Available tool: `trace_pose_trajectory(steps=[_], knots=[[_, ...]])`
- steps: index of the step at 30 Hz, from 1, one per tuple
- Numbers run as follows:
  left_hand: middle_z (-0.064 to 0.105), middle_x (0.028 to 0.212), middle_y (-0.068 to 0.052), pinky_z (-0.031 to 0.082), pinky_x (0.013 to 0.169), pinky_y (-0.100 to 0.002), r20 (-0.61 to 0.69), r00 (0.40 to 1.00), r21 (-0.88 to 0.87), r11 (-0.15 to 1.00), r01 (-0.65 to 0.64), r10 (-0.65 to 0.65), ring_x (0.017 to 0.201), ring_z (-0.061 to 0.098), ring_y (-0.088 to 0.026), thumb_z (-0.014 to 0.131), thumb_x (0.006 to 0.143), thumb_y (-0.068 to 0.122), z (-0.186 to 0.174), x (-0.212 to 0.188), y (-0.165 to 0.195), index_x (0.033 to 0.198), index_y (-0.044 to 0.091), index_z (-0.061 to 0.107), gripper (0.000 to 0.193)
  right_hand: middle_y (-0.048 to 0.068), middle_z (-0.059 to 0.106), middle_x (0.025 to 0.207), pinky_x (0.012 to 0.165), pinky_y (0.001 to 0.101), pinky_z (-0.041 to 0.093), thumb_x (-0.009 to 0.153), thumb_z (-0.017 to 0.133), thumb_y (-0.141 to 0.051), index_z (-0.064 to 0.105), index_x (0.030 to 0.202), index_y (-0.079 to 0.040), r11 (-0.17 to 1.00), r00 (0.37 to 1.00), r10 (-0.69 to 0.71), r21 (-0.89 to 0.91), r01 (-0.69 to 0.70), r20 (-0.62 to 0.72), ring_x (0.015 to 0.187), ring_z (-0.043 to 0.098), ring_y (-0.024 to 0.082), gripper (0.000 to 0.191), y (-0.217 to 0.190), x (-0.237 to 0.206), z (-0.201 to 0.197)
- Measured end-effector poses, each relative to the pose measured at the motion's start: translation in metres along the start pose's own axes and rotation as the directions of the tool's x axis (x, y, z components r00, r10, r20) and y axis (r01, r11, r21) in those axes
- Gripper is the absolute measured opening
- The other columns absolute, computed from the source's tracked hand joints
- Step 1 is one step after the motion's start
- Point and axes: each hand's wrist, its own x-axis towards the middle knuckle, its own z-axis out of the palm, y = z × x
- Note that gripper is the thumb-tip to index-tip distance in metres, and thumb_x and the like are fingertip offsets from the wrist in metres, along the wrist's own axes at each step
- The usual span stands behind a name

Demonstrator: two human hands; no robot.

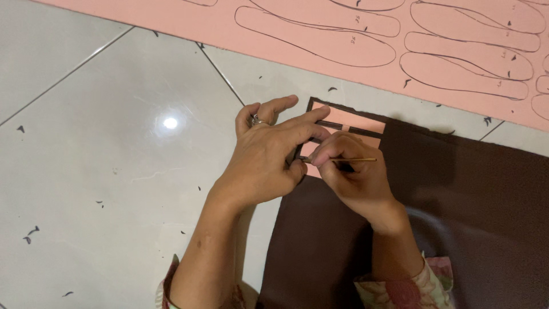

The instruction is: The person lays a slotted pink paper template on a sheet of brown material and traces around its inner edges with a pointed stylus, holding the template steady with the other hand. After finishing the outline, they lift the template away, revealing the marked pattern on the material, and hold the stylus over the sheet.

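While the left hand pressed flat with spread fingers on a small pink template at the corner of the brown sheet, the right hand pinched a thin pen closed-fingered against it. Sheet lay on the tiled floor, below a pink sheet with drawn sole outlines.

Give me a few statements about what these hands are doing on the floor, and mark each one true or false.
1. The right hand holds a thin pen-like stick. True.
2. The left hand wears a ring. True.
3. The sheet under the hands is green. False: the brown sheet is dark.
4. The pink sheet is blank. False: long outlines are drawn on it.
5. The floor is tiled. True.
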Motion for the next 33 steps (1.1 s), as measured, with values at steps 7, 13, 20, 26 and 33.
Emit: trace_pose_trajectory(steps=[7,13,20,26,33], knots=[[0.065,0.141,0.001,0.012,0.115,-0.053,-0.009,1.000,-0.003,1.000,-0.008,0.008,0.145,0.040,-0.030,0.065,0.061,-0.003,-0.0006,0.0012,0.0005,0.103,0.020,0.078,0.050,0.001,0.066,0.089,0.077,0.0240,0.050,0.089,0.061,0.010,0.063,0.090,-0.007,1.000,1.000,0.009,-0.013,-0.009,-0.007,0.083,0.061,0.009,0.017,0.0020,-0.0018,-0.0002],[0.064,0.144,0.001,0.014,0.116,-0.052,-0.018,1.000,-0.010,1.000,-0.021,0.021,0.144,0.041,-0.030,0.065,0.062,-0.001,-0.0011,-0.0010,-0.0002,0.102,0.021,0.077,0.048,0.000,0.066,0.089,0.078,0.0237,0.049,0.090,0.061,0.010,0.062,0.092,-0.008,0.999,0.999,-0.047,-0.016,0.047,0.002,0.084,0.059,0.009,0.018,0.0037,-0.0025,0.0007],[0.066,0.141,0.001,0.014,0.115,-0.052,-0.032,0.999,0.004,1.000,-0.024,0.024,0.144,0.042,-0.031,0.066,0.063,0.000,0.0010,0.0000,-0.0018,0.100,0.021,0.077,0.044,-0.002,0.065,0.086,0.070,0.0226,0.046,0.090,0.062,0.009,0.062,0.090,-0.008,0.999,1.000,-0.020,-0.048,0.020,-0.003,0.076,0.055,0.007,0.018,0.0044,-0.0009,0.0004],[0.067,0.139,0.002,0.014,0.115,-0.051,-0.040,0.999,0.016,1.000,-0.017,0.018,0.143,0.043,-0.030,0.066,0.063,0.001,0.0016,0.0007,-0.0011,0.098,0.022,0.077,0.043,-0.003,0.061,0.087,0.065,0.0209,0.042,0.090,0.061,0.010,0.061,0.089,-0.008,1.000,1.000,0.010,0.007,-0.010,0.000,0.076,0.051,0.004,0.018,0.0053,-0.0031,-0.0012],[0.067,0.138,0.004,0.015,0.114,-0.051,-0.020,1.000,0.016,1.000,-0.002,0.002,0.141,0.044,-0.030,0.068,0.060,0.002,-0.0010,0.0002,0.0004,0.094,0.022,0.076,0.040,-0.005,0.054,0.081,0.053,0.0176,0.036,0.091,0.057,0.011,0.058,0.085,-0.007,0.983,0.986,0.164,0.088,-0.160,-0.031,0.064,0.045,-0.001,0.019,0.0075,-0.0042,-0.0081]])
